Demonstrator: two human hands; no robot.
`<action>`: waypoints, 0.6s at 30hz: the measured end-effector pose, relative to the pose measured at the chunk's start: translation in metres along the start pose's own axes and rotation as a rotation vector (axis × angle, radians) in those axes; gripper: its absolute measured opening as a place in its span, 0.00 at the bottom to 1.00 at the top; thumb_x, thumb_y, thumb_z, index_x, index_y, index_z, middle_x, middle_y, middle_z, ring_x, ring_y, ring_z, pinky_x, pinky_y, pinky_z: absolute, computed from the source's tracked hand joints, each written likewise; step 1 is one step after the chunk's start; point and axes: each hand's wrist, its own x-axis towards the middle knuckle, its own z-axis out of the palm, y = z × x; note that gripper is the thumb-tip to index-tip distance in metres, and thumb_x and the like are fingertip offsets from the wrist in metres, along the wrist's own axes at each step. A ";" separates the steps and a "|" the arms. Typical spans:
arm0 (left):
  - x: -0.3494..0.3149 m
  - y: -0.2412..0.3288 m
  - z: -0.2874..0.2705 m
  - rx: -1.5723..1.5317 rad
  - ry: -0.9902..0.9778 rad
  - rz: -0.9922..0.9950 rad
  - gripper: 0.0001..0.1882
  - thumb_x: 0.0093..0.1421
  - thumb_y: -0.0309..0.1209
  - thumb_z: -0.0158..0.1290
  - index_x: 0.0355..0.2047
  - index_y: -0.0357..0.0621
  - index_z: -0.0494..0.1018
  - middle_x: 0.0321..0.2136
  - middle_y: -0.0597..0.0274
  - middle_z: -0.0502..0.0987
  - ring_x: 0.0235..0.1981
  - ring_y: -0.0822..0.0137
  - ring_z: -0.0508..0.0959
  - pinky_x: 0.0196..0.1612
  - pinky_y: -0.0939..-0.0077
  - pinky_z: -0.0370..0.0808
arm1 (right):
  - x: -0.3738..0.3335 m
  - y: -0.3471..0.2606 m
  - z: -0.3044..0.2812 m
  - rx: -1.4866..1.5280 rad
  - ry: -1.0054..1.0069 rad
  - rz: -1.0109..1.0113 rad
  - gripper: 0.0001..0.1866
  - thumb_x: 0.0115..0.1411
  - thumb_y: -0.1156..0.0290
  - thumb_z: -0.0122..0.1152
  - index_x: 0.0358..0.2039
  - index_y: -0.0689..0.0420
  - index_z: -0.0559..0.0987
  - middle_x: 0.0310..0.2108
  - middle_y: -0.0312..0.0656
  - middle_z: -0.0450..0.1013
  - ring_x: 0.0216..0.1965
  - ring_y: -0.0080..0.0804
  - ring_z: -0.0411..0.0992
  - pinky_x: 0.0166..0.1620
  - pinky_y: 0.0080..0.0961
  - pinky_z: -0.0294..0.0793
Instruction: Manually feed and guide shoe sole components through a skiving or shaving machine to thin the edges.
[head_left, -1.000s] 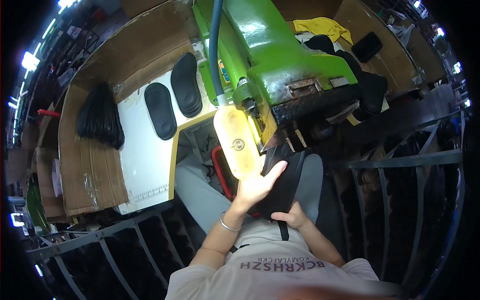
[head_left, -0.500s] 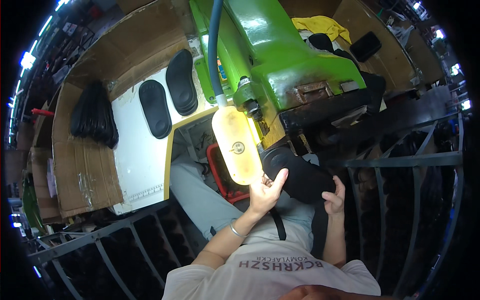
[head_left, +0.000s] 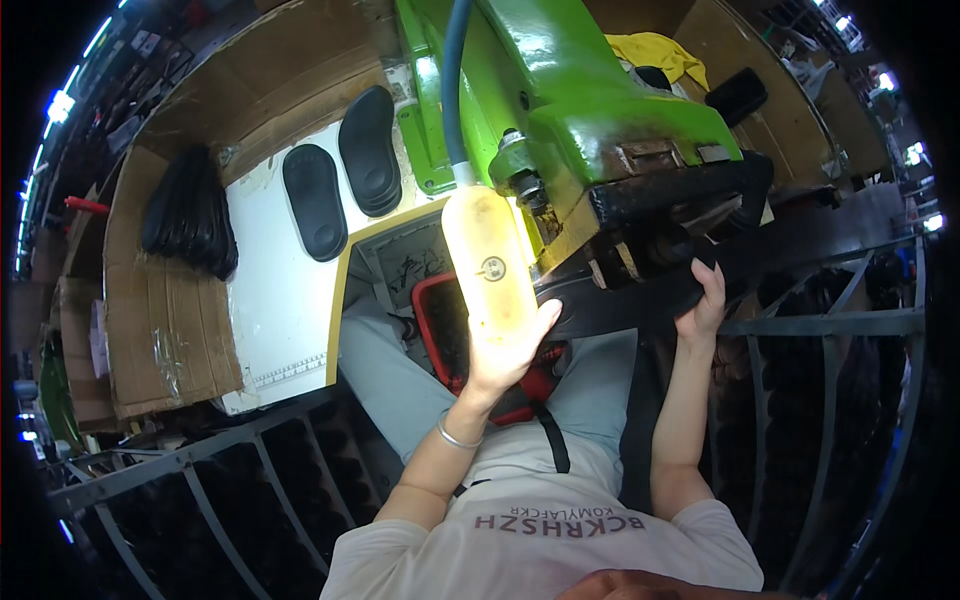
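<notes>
A black insole (head_left: 630, 308) spans between my two hands under the head of the green machine (head_left: 590, 130), its side edge turned toward me. My left hand (head_left: 508, 350) closes on its left end, the thumb pointing up along it and the fingers partly hidden behind the glowing yellow lamp (head_left: 488, 265). At the other end my right hand (head_left: 703, 305) grips the insole with bent fingers; part of that grip is hidden. The dark machine parts just above the insole are hard to make out, and I cannot tell whether they touch it.
Two stacks of black insoles (head_left: 315, 205) (head_left: 368, 150) lie on the white table (head_left: 280, 320) at left, beside a black bundle (head_left: 190, 215). Cardboard walls (head_left: 180, 350) surround them. A red bin (head_left: 430, 300) stands between my knees. Metal rails (head_left: 800, 325) flank me.
The insole has tipped from its broad face to its edge and moved up under the machine head. My right hand has risen and closed on it; my left hand has shifted slightly left and up.
</notes>
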 end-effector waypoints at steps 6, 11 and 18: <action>-0.003 0.032 -0.034 0.099 -0.033 0.008 0.13 0.51 0.18 0.58 0.38 0.33 0.72 0.32 0.62 0.77 0.31 0.76 0.76 0.36 0.84 0.72 | 0.012 0.028 0.026 0.061 -0.031 0.077 0.15 0.52 0.76 0.53 0.42 0.64 0.71 0.35 0.40 0.71 0.37 0.28 0.72 0.44 0.22 0.71; -0.008 0.053 -0.072 0.072 0.019 -0.038 0.14 0.51 0.16 0.56 0.39 0.28 0.71 0.32 0.56 0.78 0.32 0.72 0.77 0.38 0.81 0.75 | -0.008 0.048 0.053 0.012 -0.125 0.129 0.18 0.48 0.77 0.54 0.43 0.64 0.71 0.38 0.41 0.71 0.40 0.27 0.70 0.47 0.22 0.69; -0.045 0.041 -0.116 0.063 0.140 -0.120 0.13 0.52 0.17 0.56 0.39 0.29 0.71 0.32 0.59 0.77 0.33 0.74 0.75 0.40 0.82 0.71 | -0.034 0.079 0.081 -0.008 -0.130 0.136 0.24 0.42 0.82 0.56 0.45 0.61 0.71 0.38 0.38 0.71 0.39 0.25 0.70 0.45 0.23 0.69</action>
